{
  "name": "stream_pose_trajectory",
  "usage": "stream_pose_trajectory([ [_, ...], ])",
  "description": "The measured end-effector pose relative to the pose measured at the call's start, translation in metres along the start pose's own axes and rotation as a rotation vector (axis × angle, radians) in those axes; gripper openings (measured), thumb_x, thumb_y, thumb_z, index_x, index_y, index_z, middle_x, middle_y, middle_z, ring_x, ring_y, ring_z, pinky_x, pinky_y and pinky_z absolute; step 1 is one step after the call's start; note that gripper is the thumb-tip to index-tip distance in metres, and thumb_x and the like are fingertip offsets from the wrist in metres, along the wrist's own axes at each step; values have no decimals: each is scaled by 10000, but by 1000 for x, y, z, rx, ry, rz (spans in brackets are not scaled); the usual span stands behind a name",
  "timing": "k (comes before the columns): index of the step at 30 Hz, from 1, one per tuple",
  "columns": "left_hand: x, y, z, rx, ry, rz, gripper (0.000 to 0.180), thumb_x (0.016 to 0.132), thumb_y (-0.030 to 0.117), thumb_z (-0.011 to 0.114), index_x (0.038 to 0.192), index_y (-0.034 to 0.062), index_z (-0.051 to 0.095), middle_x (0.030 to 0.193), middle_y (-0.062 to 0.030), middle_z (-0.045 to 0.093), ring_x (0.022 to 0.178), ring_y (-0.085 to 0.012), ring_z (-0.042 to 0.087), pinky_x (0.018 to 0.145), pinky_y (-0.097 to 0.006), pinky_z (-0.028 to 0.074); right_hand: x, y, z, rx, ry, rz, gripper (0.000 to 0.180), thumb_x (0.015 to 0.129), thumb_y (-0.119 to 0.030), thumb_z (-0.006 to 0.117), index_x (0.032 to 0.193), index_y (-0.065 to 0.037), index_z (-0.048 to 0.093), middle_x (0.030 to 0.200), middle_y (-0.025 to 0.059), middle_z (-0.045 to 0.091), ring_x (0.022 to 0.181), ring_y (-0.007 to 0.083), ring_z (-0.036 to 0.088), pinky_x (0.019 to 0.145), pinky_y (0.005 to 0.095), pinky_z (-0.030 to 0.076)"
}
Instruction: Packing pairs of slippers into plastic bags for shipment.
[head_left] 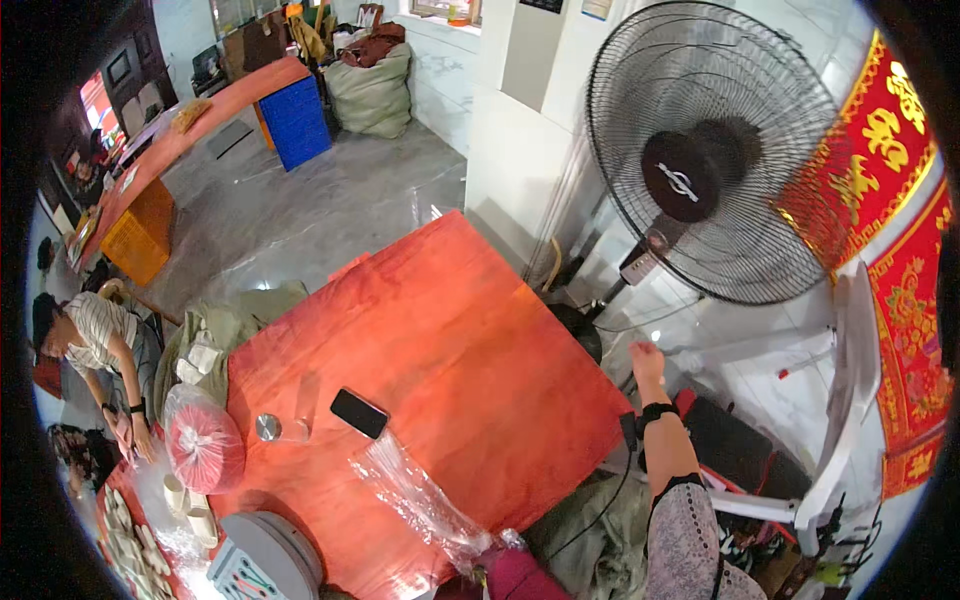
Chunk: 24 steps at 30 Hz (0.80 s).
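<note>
My right arm, in a patterned sleeve and with a black band at the wrist, stretches out past the right edge of the red-covered table (480,330). My right hand (648,364) is near the stand of a large black fan (700,170), apart from the table. Its fingers look bunched and curled; what they hold, if anything, I cannot make out. My left hand does not show. On the table a black phone (360,413) lies beside a clear plastic bag (420,495). A round metal lid or tin (268,427) sits left of the phone.
A grey machine (265,555) and a pink-filled plastic bag (205,440) stand at the table's left. A co-worker (100,340) bends over items there. A black cable (605,510) hangs off the right edge. A white chair frame (835,420) stands at the right.
</note>
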<state>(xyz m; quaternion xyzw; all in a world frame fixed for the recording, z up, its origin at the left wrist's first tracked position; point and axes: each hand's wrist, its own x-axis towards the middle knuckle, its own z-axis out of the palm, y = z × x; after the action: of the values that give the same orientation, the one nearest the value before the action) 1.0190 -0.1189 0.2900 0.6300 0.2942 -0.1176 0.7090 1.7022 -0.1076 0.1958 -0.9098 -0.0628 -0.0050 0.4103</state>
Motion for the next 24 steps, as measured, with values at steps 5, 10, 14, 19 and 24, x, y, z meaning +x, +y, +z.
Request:
stream_pose_trajectory([
  [5,85,2,0,-27,30,3,241,875,128,645,1098,72,717,983,-163,693,972,-320,648,868,-385,497,62,21,53,-139,-21,9,465,806,-395,731,1031,10,695,985,167,718,956,309,676,862,385,505],
  [10,169,6,8,-65,7,0,241,875,129,645,1098,72,717,981,-162,692,969,-321,648,866,-387,498,134,53,111,-22,-41,45,773,798,-429,756,1328,75,507,1289,240,598,1206,336,575,1014,391,430],
  [14,209,10,14,-76,5,-21,241,875,129,645,1098,72,716,980,-162,692,967,-321,648,864,-387,498,176,60,153,-2,12,16,890,745,-413,816,1367,96,434,1303,241,587,1166,339,592,981,412,449],
  [19,247,8,19,-67,3,-13,241,875,129,645,1098,72,716,978,-162,692,964,-321,648,862,-388,498,241,86,177,87,190,73,724,637,-412,900,1101,68,620,1092,204,687,953,335,651,835,439,497],
  [24,268,4,18,-38,4,-13,241,875,130,645,1098,72,716,976,-162,691,961,-322,648,860,-389,498,263,111,186,48,233,-123,446,690,-229,879,987,37,679,941,93,707,813,222,643,790,379,505],
])
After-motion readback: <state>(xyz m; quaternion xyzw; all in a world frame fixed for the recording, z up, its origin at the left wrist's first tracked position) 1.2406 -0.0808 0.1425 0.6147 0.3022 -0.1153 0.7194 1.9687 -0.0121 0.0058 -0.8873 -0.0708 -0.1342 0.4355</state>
